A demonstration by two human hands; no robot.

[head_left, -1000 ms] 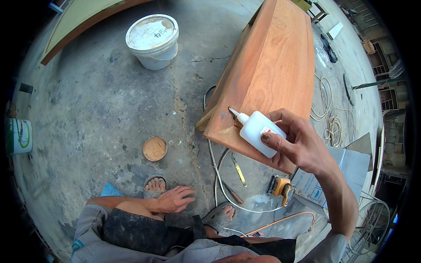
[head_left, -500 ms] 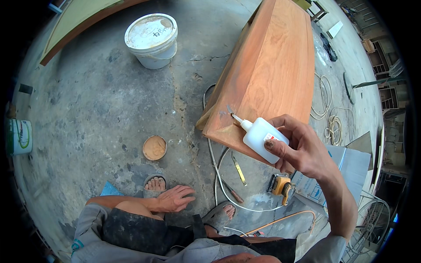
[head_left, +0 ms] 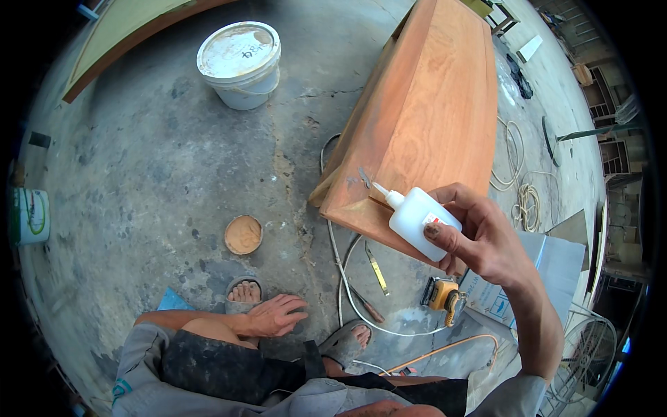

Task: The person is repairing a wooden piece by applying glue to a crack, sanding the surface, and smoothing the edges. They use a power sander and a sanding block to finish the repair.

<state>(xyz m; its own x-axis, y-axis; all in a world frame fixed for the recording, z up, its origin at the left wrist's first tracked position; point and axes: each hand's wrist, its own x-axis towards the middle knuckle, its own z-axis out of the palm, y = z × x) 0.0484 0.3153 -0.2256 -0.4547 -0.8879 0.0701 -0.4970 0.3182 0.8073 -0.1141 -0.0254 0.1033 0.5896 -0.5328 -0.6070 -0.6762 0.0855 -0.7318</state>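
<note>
- Stained grey concrete floor (head_left: 139,174) runs left and far, with a white lidded bucket (head_left: 240,64) far off and a small round dish of tan powder (head_left: 244,234) near the feet.
- A long reddish wooden piece (head_left: 424,118) stretches far-right; its near corner edge sits by a white hose (head_left: 344,278).
- Right hand (head_left: 486,240) pinches a white glue bottle (head_left: 417,221), nozzle touching that corner.
- Left hand (head_left: 274,316) rests on the knee, fingers spread.
</note>
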